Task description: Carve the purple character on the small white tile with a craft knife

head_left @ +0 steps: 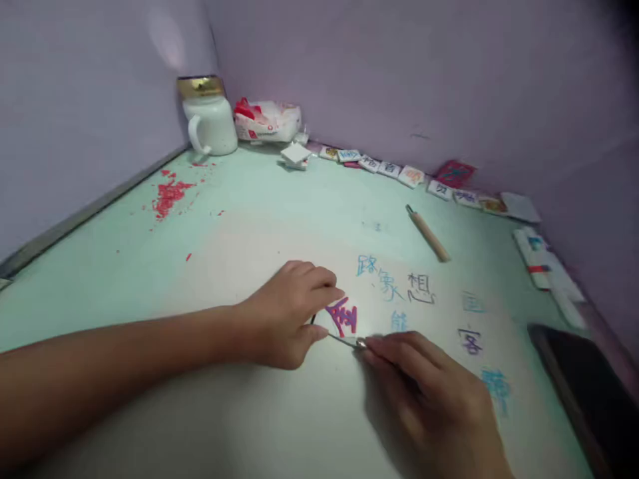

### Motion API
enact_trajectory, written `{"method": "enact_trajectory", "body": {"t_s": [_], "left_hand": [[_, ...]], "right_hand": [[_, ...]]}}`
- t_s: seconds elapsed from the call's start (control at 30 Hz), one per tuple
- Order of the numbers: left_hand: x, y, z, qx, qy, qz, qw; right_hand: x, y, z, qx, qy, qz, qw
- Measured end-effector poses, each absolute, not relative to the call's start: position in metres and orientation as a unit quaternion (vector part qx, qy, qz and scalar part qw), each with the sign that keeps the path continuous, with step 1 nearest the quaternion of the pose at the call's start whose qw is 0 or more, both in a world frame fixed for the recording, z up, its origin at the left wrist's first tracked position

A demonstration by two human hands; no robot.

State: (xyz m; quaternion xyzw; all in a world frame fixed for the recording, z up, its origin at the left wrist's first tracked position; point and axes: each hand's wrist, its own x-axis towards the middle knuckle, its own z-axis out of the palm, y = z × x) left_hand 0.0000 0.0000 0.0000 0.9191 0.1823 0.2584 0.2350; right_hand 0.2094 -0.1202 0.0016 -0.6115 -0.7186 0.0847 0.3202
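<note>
Near the middle of the table, my left hand (294,313) is closed on a small white block, its thumb and fingers along the left side. The block carries a red and purple written character (343,317). My right hand (429,392) grips a thin carving tool with a metal tip (360,343), which sits at the block's near right corner. The tool's handle is hidden inside the fist. Blue and dark characters (421,288) are written on the tabletop beyond and to the right of my right hand.
A wooden-handled carving tool (428,233) lies behind the hands. Red shavings (171,195) are scattered at left. A lidded white mug (212,126), a tissue pack (268,122) and a row of carved or marked blocks (389,169) line the wall. A dark phone (584,392) lies at right.
</note>
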Motion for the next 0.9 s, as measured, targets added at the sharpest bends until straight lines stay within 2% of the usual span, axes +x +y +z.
{"method": "enact_trajectory", "body": {"t_s": [0.17, 0.4, 0.9], "left_hand": [[0.0026, 0.0, 0.0027, 0.919, 0.19, 0.248, 0.24], [0.0024, 0.0001, 0.0043, 0.921, 0.203, 0.233, 0.238], [0.0036, 0.0016, 0.003, 0.921, 0.198, 0.249, 0.225]], "right_hand": [[0.207, -0.1162, 0.004, -0.566, -0.767, 0.039, 0.299], [0.205, -0.1171, 0.0006, -0.574, -0.759, 0.009, 0.308], [0.2021, -0.1152, -0.0004, -0.58, -0.751, -0.008, 0.315]]}}
